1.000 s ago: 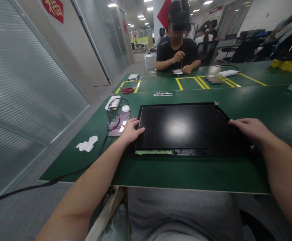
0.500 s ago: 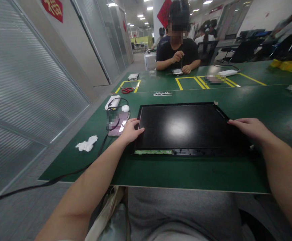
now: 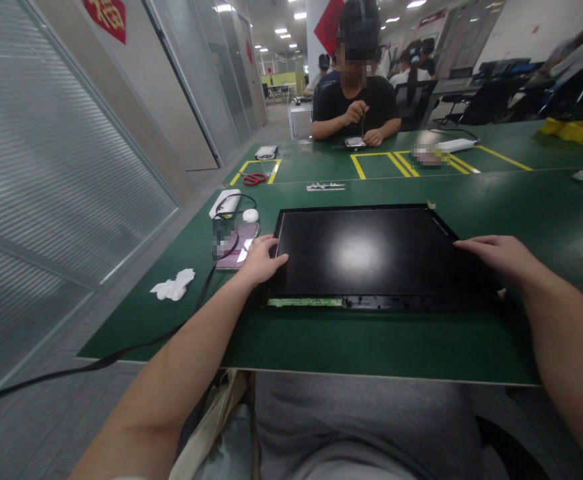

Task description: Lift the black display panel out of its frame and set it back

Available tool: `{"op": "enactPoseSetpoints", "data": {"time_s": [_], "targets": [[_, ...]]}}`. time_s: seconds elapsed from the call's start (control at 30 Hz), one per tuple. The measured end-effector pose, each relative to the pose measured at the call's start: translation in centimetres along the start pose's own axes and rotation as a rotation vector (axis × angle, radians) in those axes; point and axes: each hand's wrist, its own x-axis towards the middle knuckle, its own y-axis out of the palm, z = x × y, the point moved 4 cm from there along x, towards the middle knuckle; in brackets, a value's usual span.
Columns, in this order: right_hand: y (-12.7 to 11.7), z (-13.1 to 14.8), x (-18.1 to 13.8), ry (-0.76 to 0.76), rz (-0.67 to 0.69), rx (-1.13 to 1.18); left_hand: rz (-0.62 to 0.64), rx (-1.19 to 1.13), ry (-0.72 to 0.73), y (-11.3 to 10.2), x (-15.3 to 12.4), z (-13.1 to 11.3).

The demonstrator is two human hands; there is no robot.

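A black LCD screen panel [image 3: 316, 257] lies flat on the green table, a bright reflection in its middle. Along its near edge runs a narrow green circuit board [image 3: 305, 303], and small bits of pale tape stick at two of its right corners. My left hand [image 3: 263, 260] grips the panel's left edge, thumb on top and fingers along the side. At the right edge my right hand [image 3: 501, 255] pinches the frame between thumb and fingers; the fingers' undersides are hidden.
Left of the panel lie a phone [image 3: 236, 247], a white earbud case [image 3: 250, 216], a white power bank [image 3: 225, 204] with a black cable, and crumpled tissue [image 3: 173, 285]. Beyond are small metal tools [image 3: 325, 187] and red scissors [image 3: 254, 179]. A co-worker [image 3: 355, 100] handles a small device opposite.
Both hands keep their hold on the panel's side edges, and the panel has hardly moved. The co-worker's hands stay at the small device.
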Motion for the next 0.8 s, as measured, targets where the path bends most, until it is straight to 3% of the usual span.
{"op": "enactPoseSetpoints", "data": {"time_s": [0.37,0.8], "targets": [[0.0,0.0,-0.4,0.036,-0.016,0.018,0.017,0.059,0.088,-0.9,-0.6,-1.7],[0.3,0.5,-0.3,0.032,0.042,0.102,0.000,0.105,0.124,-1.0,-0.6,-1.6]]}}
